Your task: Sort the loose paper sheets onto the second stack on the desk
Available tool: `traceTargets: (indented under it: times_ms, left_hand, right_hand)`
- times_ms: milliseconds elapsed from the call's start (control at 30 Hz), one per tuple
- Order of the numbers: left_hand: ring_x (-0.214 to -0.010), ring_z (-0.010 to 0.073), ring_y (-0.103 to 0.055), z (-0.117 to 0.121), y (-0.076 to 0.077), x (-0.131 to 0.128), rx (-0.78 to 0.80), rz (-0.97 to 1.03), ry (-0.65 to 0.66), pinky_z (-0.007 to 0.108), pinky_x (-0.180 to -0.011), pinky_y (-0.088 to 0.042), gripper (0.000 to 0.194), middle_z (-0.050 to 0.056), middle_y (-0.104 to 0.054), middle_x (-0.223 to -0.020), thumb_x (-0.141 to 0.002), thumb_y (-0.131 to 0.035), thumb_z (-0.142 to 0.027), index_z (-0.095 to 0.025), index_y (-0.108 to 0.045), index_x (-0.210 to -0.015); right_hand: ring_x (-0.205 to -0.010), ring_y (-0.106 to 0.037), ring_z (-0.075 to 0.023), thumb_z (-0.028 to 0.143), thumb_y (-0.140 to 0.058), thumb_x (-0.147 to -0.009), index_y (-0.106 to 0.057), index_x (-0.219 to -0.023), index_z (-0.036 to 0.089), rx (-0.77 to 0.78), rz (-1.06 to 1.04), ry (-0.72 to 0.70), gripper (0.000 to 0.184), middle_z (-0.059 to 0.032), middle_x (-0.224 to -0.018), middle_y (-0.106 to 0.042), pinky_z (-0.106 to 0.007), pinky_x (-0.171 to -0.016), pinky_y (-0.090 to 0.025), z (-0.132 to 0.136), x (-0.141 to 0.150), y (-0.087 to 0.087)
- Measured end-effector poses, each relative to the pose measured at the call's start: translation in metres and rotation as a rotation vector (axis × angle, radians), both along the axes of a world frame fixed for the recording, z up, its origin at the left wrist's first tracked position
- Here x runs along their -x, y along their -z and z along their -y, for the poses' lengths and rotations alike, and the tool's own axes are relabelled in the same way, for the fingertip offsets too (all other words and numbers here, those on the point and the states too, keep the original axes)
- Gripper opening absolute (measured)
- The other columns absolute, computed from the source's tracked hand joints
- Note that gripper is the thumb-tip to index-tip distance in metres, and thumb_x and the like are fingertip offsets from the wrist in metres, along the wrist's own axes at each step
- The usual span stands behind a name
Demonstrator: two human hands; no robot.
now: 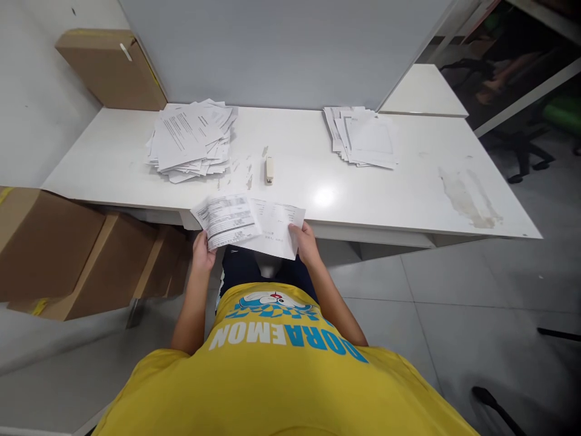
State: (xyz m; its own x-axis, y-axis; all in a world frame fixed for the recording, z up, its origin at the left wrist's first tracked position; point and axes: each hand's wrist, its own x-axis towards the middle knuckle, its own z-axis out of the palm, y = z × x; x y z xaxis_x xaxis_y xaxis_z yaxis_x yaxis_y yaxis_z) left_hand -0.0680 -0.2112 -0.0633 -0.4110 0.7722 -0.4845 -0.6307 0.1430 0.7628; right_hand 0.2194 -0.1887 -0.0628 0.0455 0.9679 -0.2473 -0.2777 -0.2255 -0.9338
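Two overlapping printed paper sheets are held in front of me at the desk's front edge. My left hand (pixel 204 251) pinches the left printed sheet (pixel 229 219), which slants and lies partly over the other. The right printed sheet (pixel 276 227) has its right side gripped by my right hand (pixel 305 242), thumb on top. Beyond the papers a small cream-coloured stapler (pixel 269 171) rests on the desk, apart from both hands. A thick, untidy paper stack (pixel 190 142) sits to the left, and a thinner paper stack (pixel 363 138) to the right.
The white desk (pixel 299 163) has a grey panel (pixel 272 54) along its back. A cardboard box (pixel 109 69) stands at the back left corner, and several cardboard boxes (pixel 109 266) are beside the desk's left front. A dried stain (pixel 469 197) marks the right end.
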Motion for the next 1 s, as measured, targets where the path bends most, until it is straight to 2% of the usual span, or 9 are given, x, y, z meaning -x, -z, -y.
traceTargets:
  times_ms: [100, 200, 300, 400, 567, 667, 767, 867, 1000]
  left_hand:
    - [-0.058, 0.0078, -0.059, 0.005, 0.011, -0.011, -0.017, -0.142, -0.023, 0.016, -0.051, -0.046, 0.023, -0.003, -0.064, -0.072, -0.077, -0.075, -0.03, -0.018, -0.056, -0.079]
    - [-0.064, 0.0104, -0.061, 0.006, 0.017, -0.027, -0.054, -0.295, 0.033, 0.019, -0.059, -0.048, 0.029, -0.003, -0.064, -0.071, -0.073, -0.076, -0.039, -0.019, -0.055, -0.079]
    - [-0.073, 0.0147, -0.065, 0.003, 0.018, -0.044, -0.11, -0.427, 0.052, 0.023, -0.064, -0.05, 0.033, -0.002, -0.063, -0.071, -0.075, -0.071, -0.047, -0.021, -0.052, -0.077]
    - [-0.082, 0.0181, -0.067, -0.003, 0.014, -0.055, -0.165, -0.497, 0.073, 0.025, -0.068, -0.05, 0.033, 0.0, -0.064, -0.073, -0.074, -0.071, -0.048, -0.021, -0.052, -0.077]
    - [-0.085, 0.0199, -0.069, -0.01, 0.007, -0.052, -0.216, -0.441, 0.212, 0.026, -0.071, -0.052, 0.043, 0.003, -0.07, -0.082, -0.067, -0.081, -0.042, -0.02, -0.058, -0.095]
    - [-0.088, 0.0214, -0.07, -0.012, 0.005, -0.045, -0.232, -0.397, 0.311, 0.028, -0.074, -0.053, 0.052, 0.006, -0.073, -0.091, -0.067, -0.082, -0.046, -0.018, -0.062, -0.105]
    - [-0.089, 0.0243, -0.07, -0.014, 0.005, -0.039, -0.207, -0.385, 0.424, 0.031, -0.076, -0.054, 0.054, 0.008, -0.075, -0.094, -0.065, -0.082, -0.053, -0.016, -0.067, -0.101]
    - [-0.082, 0.0251, -0.07, -0.016, 0.002, -0.034, -0.148, -0.318, 0.498, 0.032, -0.073, -0.054, 0.056, 0.009, -0.074, -0.085, -0.059, -0.084, -0.056, -0.014, -0.069, -0.092]
    - [-0.074, 0.019, -0.067, -0.017, -0.011, -0.033, -0.171, -0.281, 0.542, 0.027, -0.067, -0.053, 0.051, 0.004, -0.071, -0.082, -0.055, -0.089, -0.045, -0.016, -0.069, -0.093]
  right_hand:
    - [-0.109, -0.066, -0.029, 0.044, -0.068, -0.071, -0.066, -0.106, 0.022, 0.027, -0.012, -0.004, 0.041, -0.0075, -0.119, -0.071, -0.041, -0.091, -0.052, -0.001, 0.003, -0.001]
    - [-0.111, -0.065, -0.0289, 0.048, -0.067, -0.071, -0.065, -0.107, 0.022, 0.04, 0.001, -0.023, 0.044, -0.0075, -0.119, -0.071, -0.04, -0.09, -0.053, -0.001, 0.006, -0.003]
    - [-0.111, -0.065, -0.029, 0.055, -0.064, -0.073, -0.064, -0.111, 0.022, 0.033, 0.021, -0.05, 0.05, -0.0084, -0.117, -0.071, -0.04, -0.089, -0.054, -0.001, 0.006, -0.005]
    - [-0.112, -0.065, -0.0289, 0.058, -0.064, -0.073, -0.064, -0.113, 0.022, 0.014, 0.041, -0.046, 0.054, -0.0085, -0.116, -0.072, -0.039, -0.09, -0.054, -0.003, 0.002, -0.008]
    - [-0.11, -0.066, -0.0287, 0.061, -0.063, -0.078, -0.066, -0.116, 0.022, 0.023, 0.021, -0.076, 0.054, -0.0079, -0.112, -0.072, -0.04, -0.09, -0.054, -0.004, -0.009, -0.018]
    - [-0.102, -0.068, -0.0274, 0.056, -0.069, -0.076, -0.066, -0.117, 0.023, 0.036, 0.031, -0.118, 0.054, -0.0075, -0.11, -0.073, -0.041, -0.087, -0.055, -0.006, -0.014, -0.019]
    - [-0.095, -0.069, -0.0263, 0.047, -0.074, -0.07, -0.067, -0.113, 0.022, 0.045, 0.044, -0.151, 0.05, -0.0061, -0.106, -0.075, -0.04, -0.083, -0.055, -0.01, -0.019, -0.017]
    - [-0.089, -0.07, -0.0262, 0.04, -0.075, -0.065, -0.069, -0.102, 0.021, 0.075, 0.015, -0.205, 0.042, -0.0043, -0.097, -0.076, -0.04, -0.08, -0.055, -0.012, -0.025, -0.016]
    - [-0.088, -0.07, -0.0267, 0.029, -0.075, -0.06, -0.07, -0.097, 0.022, 0.101, -0.06, -0.319, 0.038, -0.0026, -0.094, -0.077, -0.04, -0.078, -0.056, -0.012, -0.034, -0.021]
